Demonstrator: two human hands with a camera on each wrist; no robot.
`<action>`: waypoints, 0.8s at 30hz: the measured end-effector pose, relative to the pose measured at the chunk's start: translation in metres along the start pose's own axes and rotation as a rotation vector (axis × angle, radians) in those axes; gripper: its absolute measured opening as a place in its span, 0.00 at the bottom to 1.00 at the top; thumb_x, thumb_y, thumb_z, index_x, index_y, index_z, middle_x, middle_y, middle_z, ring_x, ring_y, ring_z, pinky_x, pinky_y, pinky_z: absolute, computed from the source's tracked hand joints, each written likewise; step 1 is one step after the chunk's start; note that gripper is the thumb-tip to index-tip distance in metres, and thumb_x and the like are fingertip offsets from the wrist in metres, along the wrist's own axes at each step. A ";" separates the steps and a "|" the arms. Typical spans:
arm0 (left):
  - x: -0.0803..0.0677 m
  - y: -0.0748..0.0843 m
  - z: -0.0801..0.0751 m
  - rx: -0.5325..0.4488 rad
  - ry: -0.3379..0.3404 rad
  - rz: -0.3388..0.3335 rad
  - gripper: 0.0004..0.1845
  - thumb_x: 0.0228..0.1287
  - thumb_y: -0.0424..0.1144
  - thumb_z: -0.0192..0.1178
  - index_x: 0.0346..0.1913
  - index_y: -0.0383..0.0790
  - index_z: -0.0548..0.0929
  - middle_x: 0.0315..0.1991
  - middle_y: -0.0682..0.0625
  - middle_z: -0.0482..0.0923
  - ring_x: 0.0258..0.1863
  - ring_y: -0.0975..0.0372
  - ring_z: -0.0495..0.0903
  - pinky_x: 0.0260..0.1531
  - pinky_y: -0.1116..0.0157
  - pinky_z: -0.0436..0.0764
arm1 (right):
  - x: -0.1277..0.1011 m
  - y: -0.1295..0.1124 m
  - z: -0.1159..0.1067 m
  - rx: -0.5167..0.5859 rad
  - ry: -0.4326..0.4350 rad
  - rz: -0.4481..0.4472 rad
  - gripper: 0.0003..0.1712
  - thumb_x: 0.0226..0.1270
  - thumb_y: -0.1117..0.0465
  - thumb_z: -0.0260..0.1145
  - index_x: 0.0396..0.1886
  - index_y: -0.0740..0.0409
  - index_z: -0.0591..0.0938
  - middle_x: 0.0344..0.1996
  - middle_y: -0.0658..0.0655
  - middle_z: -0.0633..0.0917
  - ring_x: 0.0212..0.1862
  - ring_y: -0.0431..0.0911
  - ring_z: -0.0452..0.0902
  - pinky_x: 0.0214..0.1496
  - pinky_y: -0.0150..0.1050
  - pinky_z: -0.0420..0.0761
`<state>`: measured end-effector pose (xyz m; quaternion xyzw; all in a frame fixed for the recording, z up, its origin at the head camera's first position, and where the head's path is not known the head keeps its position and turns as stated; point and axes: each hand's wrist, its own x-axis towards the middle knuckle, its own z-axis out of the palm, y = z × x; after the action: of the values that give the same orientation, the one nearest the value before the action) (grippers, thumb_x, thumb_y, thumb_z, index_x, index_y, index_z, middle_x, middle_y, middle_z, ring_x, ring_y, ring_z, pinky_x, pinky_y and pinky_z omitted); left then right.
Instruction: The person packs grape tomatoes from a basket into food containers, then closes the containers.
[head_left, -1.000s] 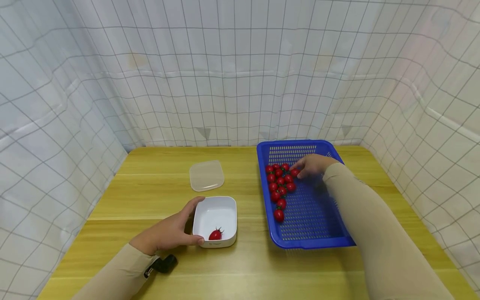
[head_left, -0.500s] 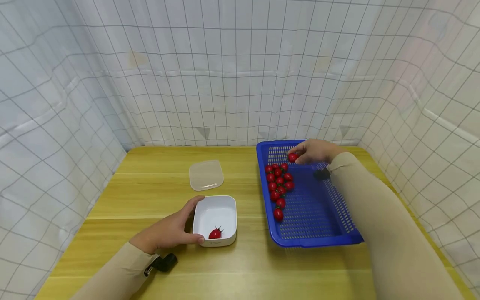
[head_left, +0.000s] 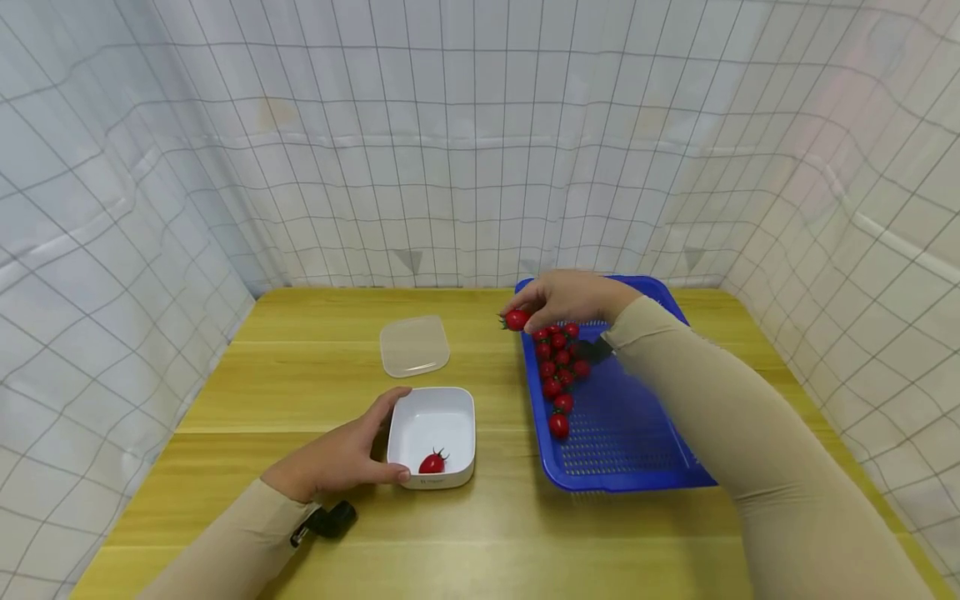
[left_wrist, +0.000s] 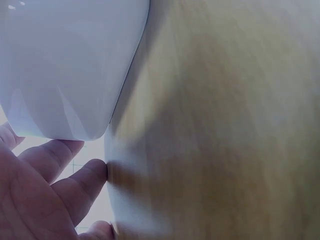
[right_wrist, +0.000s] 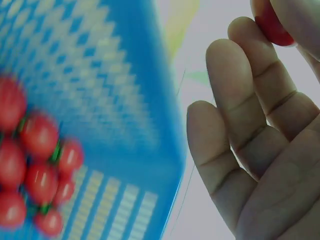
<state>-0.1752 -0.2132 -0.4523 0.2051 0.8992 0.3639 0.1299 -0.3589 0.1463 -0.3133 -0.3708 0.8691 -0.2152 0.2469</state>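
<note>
a cherry tomato is pinched in the fingertips of the right hand, above the blue basket's rim at 10 o'clock. the white container is gripped at its 9 o'clock side by the left hand, thumb and fingers spread around it.

Right-wrist view — basket and tomatoes blurred, pinched tomato cut off
</note>
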 end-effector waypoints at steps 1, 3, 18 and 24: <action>0.000 0.000 0.000 -0.001 0.000 0.002 0.60 0.58 0.59 0.77 0.83 0.49 0.49 0.77 0.38 0.65 0.71 0.47 0.71 0.72 0.42 0.70 | 0.003 -0.008 0.003 -0.008 -0.007 -0.017 0.27 0.72 0.58 0.72 0.69 0.44 0.83 0.53 0.48 0.91 0.56 0.43 0.85 0.63 0.46 0.81; 0.000 -0.001 0.000 0.000 -0.001 0.006 0.60 0.58 0.59 0.77 0.83 0.49 0.48 0.77 0.38 0.65 0.71 0.48 0.71 0.72 0.43 0.70 | 0.009 -0.022 0.008 -0.021 -0.019 -0.048 0.26 0.72 0.59 0.72 0.68 0.44 0.84 0.52 0.48 0.91 0.54 0.42 0.85 0.62 0.43 0.82; 0.003 -0.003 -0.002 -0.022 -0.021 0.000 0.60 0.58 0.58 0.78 0.83 0.50 0.47 0.77 0.36 0.64 0.71 0.45 0.70 0.72 0.37 0.67 | 0.029 -0.076 0.035 -0.036 -0.097 -0.177 0.23 0.71 0.62 0.74 0.64 0.46 0.86 0.51 0.47 0.91 0.50 0.40 0.85 0.55 0.35 0.84; 0.001 -0.003 -0.001 -0.026 -0.021 0.001 0.60 0.58 0.57 0.78 0.83 0.49 0.47 0.77 0.36 0.63 0.72 0.45 0.70 0.72 0.37 0.67 | 0.031 -0.085 0.040 0.002 -0.141 -0.192 0.23 0.72 0.64 0.73 0.64 0.48 0.86 0.54 0.48 0.90 0.52 0.41 0.85 0.58 0.34 0.85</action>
<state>-0.1777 -0.2152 -0.4534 0.2075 0.8929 0.3737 0.1417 -0.3085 0.0612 -0.3056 -0.4664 0.8097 -0.2123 0.2861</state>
